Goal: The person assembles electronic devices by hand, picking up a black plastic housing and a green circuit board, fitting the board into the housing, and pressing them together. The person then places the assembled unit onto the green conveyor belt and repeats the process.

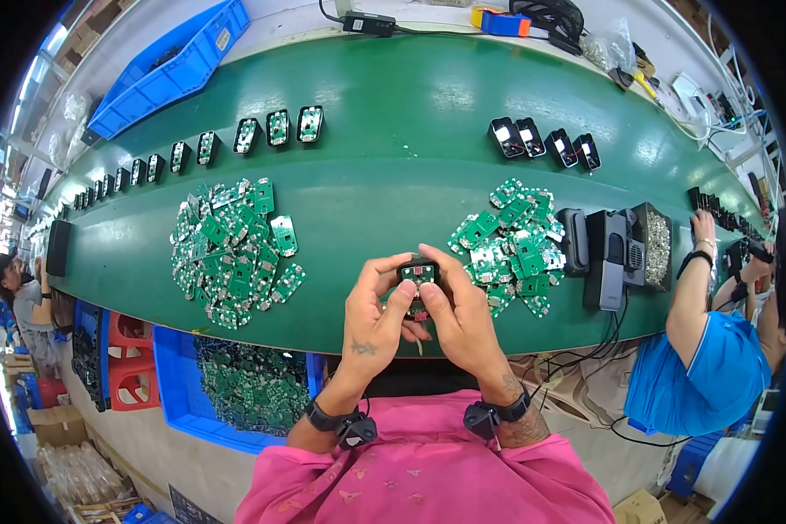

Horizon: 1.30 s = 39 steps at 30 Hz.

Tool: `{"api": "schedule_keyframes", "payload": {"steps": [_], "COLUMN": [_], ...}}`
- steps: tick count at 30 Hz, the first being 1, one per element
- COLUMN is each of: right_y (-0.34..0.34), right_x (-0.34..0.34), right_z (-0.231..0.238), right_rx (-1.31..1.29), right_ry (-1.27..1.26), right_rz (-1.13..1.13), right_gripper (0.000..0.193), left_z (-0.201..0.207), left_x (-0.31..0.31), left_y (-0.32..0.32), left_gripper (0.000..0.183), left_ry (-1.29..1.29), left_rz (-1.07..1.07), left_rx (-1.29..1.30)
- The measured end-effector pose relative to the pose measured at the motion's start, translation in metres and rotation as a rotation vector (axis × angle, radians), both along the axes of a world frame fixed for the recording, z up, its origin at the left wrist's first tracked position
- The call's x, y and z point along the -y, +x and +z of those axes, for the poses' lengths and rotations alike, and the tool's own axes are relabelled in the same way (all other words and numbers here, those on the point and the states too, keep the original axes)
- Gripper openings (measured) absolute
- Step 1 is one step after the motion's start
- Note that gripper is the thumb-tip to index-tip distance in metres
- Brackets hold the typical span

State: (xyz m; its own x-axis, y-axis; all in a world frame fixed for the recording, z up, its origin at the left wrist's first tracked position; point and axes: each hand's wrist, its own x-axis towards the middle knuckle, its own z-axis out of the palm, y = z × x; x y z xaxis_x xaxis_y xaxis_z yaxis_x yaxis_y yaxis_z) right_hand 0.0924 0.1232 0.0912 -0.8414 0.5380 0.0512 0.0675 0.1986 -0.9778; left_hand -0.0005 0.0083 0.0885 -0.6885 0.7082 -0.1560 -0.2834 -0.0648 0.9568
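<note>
Your pink top (428, 467) is closest, with a dark strap carrying a small black unit on each of your wrists. Ahead of it, your left hand (375, 307) and right hand (465, 307) are together at the front edge of the green surface (367, 196). Both are curled closed around the sides of one small black casing (420, 271), which you hold upright between them; your two thumbs lie on the green circuit board at its open face. Some of your fingers are hidden behind it.

Below the edge to your left is a blue bin (171, 393) full of green boards, with a red stool (134, 362) beside it. On the surface, one loose pile of boards (227, 249) lies to the left of your hands, and another heap of boards (517, 249) lies just beyond your right hand. Just right of that heap are a dark grey device (604, 262) and a container of small pale parts (658, 249). Past them, a co-worker in a blue shirt (703, 371) reaches toward the surface.

Farther off, a line of black cases with boards (277, 128) curves away leftward, and four black cases (531, 137) sit to the right. At the far left edge stands a blue crate (153, 103).
</note>
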Motion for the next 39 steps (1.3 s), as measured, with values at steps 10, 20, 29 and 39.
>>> {"api": "schedule_keyframes", "payload": {"steps": [10,20,29,39], "right_y": [-0.004,-0.001,-0.002,-0.032], "right_x": [0.001,-0.006,-0.003,-0.001], "right_z": [-0.007,-0.008,-0.005,-0.021], "right_rx": [0.026,0.072,0.027,-0.013], "right_ry": [0.019,0.085,0.009,0.012], "right_rz": [-0.021,0.026,0.015,-0.037], "right_gripper": [0.035,0.034,0.034,0.043], "left_z": [-0.002,-0.008,-0.008,-0.004], "left_x": [-0.003,-0.004,-0.003,-0.021], "left_y": [-0.003,-0.008,-0.005,-0.049], "left_gripper": [0.03,0.031,0.029,0.026], "left_ry": [-0.084,-0.12,-0.076,-0.161], "left_rz": [-0.008,-0.066,-0.008,0.035], "left_rx": [-0.08,-0.094,-0.168,-0.344]}}
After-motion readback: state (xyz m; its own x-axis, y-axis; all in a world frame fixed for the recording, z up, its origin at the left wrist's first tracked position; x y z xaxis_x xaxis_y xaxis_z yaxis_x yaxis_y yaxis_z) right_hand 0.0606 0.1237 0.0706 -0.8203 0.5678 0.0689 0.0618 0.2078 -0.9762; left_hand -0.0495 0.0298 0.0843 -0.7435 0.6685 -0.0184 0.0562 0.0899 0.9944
